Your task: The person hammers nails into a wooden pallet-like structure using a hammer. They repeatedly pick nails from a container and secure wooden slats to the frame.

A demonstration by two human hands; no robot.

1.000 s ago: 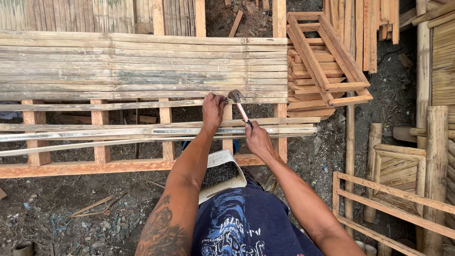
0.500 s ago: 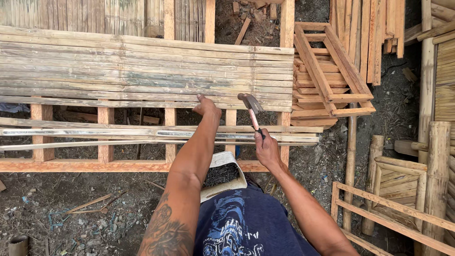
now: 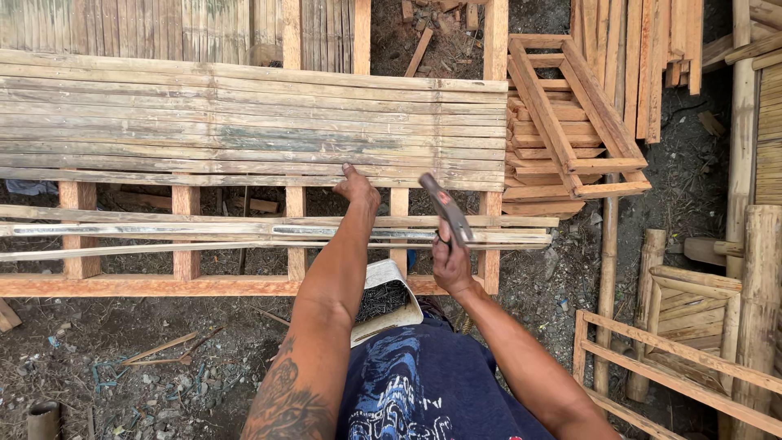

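My left hand (image 3: 358, 188) reaches forward and presses its fingers on the near edge of the row of bamboo slats (image 3: 244, 122) laid across a wooden frame (image 3: 163, 285). My right hand (image 3: 449, 259) grips the handle of a hammer (image 3: 444, 208), whose head is raised and tilted to the upper left, above the loose long slats (image 3: 244, 232). Whether the left fingers pinch a nail is too small to tell. On my lap a white container of dark nails (image 3: 383, 301) rests between my arms.
A stack of small wooden frames (image 3: 570, 122) lies to the right of the slats. Bamboo poles (image 3: 762, 285) and another frame (image 3: 676, 358) stand at the right edge. Dirt ground with scraps and a bamboo stump (image 3: 41, 420) lies at the lower left.
The hammer has swung up and back from the slat edge. My left hand has slid forward onto the slat row. The view has shifted a little nearer.
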